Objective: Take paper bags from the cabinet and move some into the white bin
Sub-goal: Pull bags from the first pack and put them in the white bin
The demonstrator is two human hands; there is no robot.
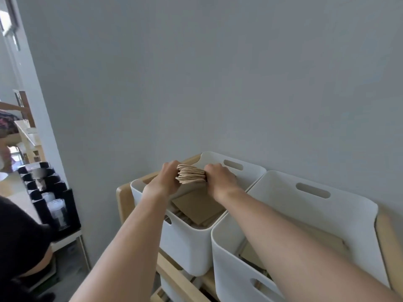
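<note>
A stack of flat brown paper bags stands in the left white bin on top of the wooden cabinet. Their pale twisted handles bunch together above the bin. My left hand grips the handles from the left and my right hand grips them from the right. A second white bin stands to the right; my right forearm crosses over it, and more brown bags lie inside.
A grey wall rises directly behind the cabinet. Lower white bins sit on the shelf below. At the left stands a black rack holding stacked clear cups. A person in dark clothing is at the lower left edge.
</note>
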